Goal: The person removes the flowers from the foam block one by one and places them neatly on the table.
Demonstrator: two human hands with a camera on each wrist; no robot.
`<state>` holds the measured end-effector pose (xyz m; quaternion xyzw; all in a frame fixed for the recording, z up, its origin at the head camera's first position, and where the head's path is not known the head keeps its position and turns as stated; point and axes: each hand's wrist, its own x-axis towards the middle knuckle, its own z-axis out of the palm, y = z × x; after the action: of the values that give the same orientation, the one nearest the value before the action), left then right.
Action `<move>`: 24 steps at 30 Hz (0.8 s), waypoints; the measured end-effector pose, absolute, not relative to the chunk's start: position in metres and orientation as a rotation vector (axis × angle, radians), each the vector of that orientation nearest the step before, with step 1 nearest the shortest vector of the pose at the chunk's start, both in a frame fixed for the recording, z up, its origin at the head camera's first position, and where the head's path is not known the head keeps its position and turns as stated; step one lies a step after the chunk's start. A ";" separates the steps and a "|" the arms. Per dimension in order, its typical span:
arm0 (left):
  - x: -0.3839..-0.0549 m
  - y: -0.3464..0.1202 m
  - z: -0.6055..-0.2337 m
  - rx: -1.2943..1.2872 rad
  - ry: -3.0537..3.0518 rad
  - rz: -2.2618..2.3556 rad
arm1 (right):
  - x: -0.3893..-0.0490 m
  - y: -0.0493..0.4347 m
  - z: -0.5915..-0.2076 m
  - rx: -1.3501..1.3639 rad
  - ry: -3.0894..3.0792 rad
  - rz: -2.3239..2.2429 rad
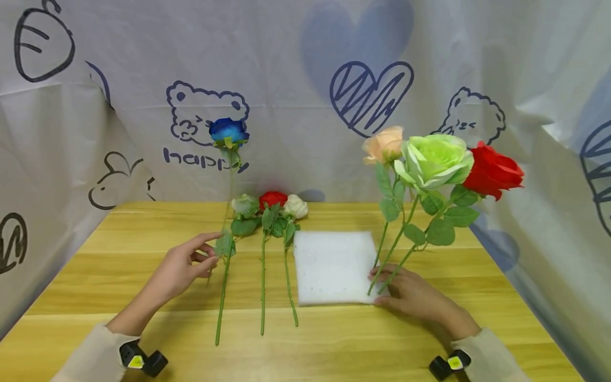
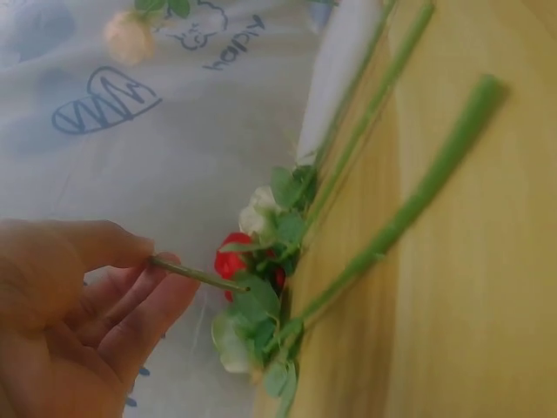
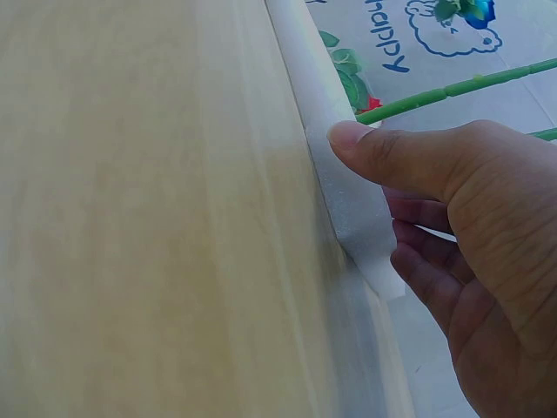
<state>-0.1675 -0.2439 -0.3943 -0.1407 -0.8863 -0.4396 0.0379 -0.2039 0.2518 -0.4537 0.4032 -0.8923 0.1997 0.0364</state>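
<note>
My left hand (image 1: 183,268) pinches the stem of a blue rose (image 1: 229,131), which stands upright above the table with its bloom at the top. In the left wrist view, the lower end of that stem (image 2: 200,276) sticks out past the thumb and fingers. A white foam block (image 1: 334,268) lies flat on the table, and my right hand (image 1: 417,297) holds its right front corner, thumb along the front side. Three roses, peach (image 1: 383,144), light green (image 1: 436,161) and red (image 1: 494,171), stand in the block's right part, leaning right.
Left of the block, a pale green rose (image 1: 245,206), another red rose (image 1: 273,199) and a white rose (image 1: 296,207) lie on the wooden table (image 1: 334,339), stems pointing toward me. Behind the table hangs a white curtain (image 1: 286,69) with drawn hearts and bears.
</note>
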 end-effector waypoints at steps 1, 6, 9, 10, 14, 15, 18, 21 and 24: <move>-0.166 -0.246 -0.395 -0.424 -2.723 -1.346 | -0.204 0.252 -0.454 1.238 -2.744 0.612; -0.160 -0.255 -0.397 -0.363 -2.743 -1.375 | -0.204 0.252 -0.453 1.234 -2.765 0.608; -0.157 -0.259 -0.400 -0.328 -2.746 -1.408 | -0.204 0.253 -0.452 1.237 -2.764 0.601; -0.156 -0.261 -0.401 -0.318 -2.747 -1.419 | -0.205 0.253 -0.452 1.238 -2.763 0.605; -0.153 -0.266 -0.406 -0.289 -2.754 -1.447 | -0.205 0.252 -0.453 1.259 -2.744 0.595; -0.152 -0.267 -0.408 -0.280 -2.756 -1.454 | -0.205 0.252 -0.453 1.262 -2.743 0.593; -0.149 -0.271 -0.414 -0.251 -2.759 -1.471 | -0.205 0.252 -0.453 1.266 -2.739 0.590; -0.147 -0.273 -0.419 -0.231 -2.760 -1.494 | -0.205 0.251 -0.452 1.263 -2.749 0.593; -0.146 -0.275 -0.422 -0.210 -2.772 -1.517 | -0.205 0.251 -0.452 1.262 -2.753 0.593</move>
<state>-0.1464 -0.2752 -0.4220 -0.0663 -0.8752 -0.4790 -0.0127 -0.2051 0.2514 -0.4524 0.4090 -0.8917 0.1920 0.0278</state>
